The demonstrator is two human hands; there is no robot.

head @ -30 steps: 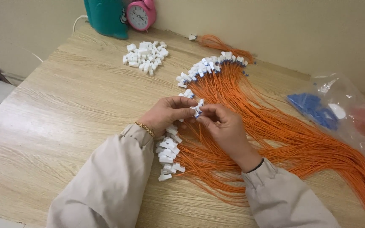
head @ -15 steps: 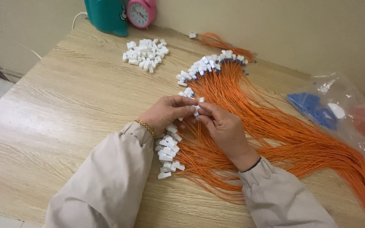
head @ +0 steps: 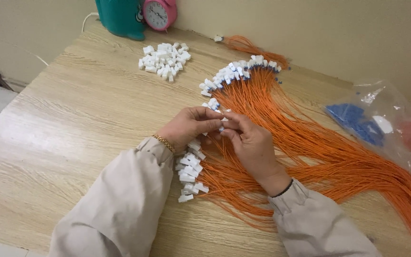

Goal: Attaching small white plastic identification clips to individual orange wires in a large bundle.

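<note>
My left hand (head: 189,126) and my right hand (head: 250,143) meet at the middle of the wooden table (head: 72,119), fingertips pinched together on a small white connector (head: 221,127) at the end of an orange cable. A wide fan of thin orange cables (head: 329,162) spreads from under my right hand toward the right. Many of them end in white connectors, in a curved row (head: 234,74) at the far side and in a cluster (head: 190,171) just below my left wrist. A loose pile of white connectors (head: 165,61) lies farther back on the left.
A teal container (head: 120,16) and a pink alarm clock (head: 159,13) stand at the table's back edge against the wall. A clear plastic bag (head: 381,123) with blue parts lies at the right. A second orange cable bundle (head: 248,47) lies near the wall.
Both hands have stayed together over the same spot, with only small finger movements on the connector. The cables and piles have not shifted.
</note>
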